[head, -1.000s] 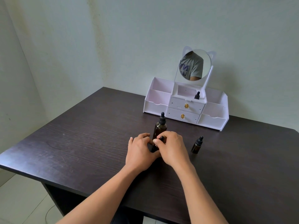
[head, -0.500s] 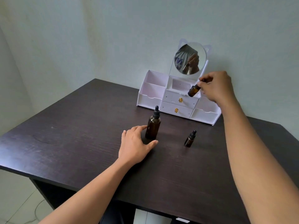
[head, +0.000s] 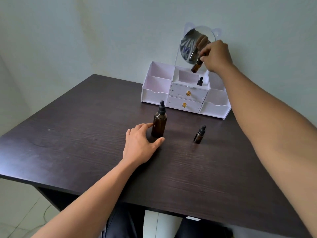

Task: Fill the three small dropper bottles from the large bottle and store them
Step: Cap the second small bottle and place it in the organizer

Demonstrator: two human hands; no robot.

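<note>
My right hand [head: 216,56] pinches a small amber dropper bottle [head: 196,66] by its cap, tilted, above the top middle compartment of the white organizer [head: 155,95]. Another small dropper bottle [head: 200,81] stands inside that compartment. A third small bottle [head: 199,135] stands on the dark table [head: 85,143], right of centre. The large amber bottle [head: 159,121] with its black dropper cap stands upright mid-table. My left hand [head: 140,145] rests on the table with its fingers spread, the fingertips at the large bottle's base.
The organizer has two drawers with gold knobs, open side bins and a round cat-ear mirror [head: 197,42] that reflects my hand. It stands at the table's far edge against the wall. The table's near edge runs across the bottom of the view.
My right hand lifted a small bottle away from my left hand and carried it up and back to above the organizer's middle compartment. My left hand stayed beside the large bottle.
</note>
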